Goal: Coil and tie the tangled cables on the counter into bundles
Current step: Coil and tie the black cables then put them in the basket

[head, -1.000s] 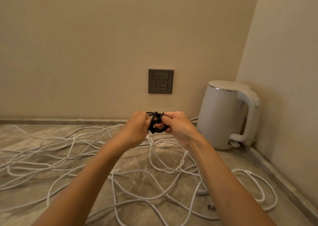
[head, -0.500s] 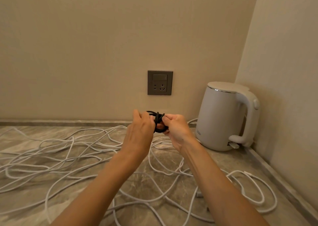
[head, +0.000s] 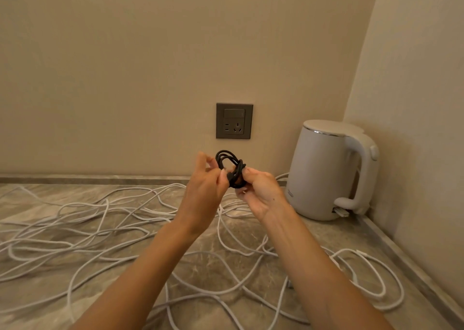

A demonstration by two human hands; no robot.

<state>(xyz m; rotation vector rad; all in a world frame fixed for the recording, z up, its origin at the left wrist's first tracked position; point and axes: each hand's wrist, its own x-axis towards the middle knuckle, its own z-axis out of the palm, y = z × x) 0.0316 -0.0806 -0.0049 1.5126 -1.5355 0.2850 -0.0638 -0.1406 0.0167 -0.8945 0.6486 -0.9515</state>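
Left hand [head: 204, 186] and right hand [head: 261, 194] both pinch small black cable coil [head: 232, 169] held up above table [head: 326, 231], wrap looks nearly tied. White cables [head: 100, 229] lie tangled across table, untouched, most work left

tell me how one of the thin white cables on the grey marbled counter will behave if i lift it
Probably floppy: the thin white cables lie flat in loose, wandering curves on the grey marbled counter. Lifting one would likely drag others, since strands cross repeatedly. It looks thin, so probably light.
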